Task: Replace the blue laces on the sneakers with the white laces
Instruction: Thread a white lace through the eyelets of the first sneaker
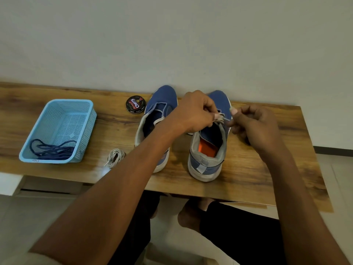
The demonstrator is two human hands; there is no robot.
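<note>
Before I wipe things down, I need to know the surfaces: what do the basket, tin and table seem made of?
Basket: light blue plastic by the look, matte, its walls and floor moulded with fine perforations.
Tin: probably metal, glossy black printed lid that catches light.
Table: wood-grain top with a slight sheen; solid wood or laminate, I cannot tell.

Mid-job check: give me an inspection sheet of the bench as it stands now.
Surface: wooden table, against a pale wall.
Job's things: right sneaker being laced with a white lace; left sneaker unlaced; spare white lace bundled near the front edge; blue laces in the blue basket.
Clutter: polish tin.
Grippers: left hand and right hand pinch the lace.
Cables: nothing seen.
Surroundings: tiled floor, person's legs below.
</note>
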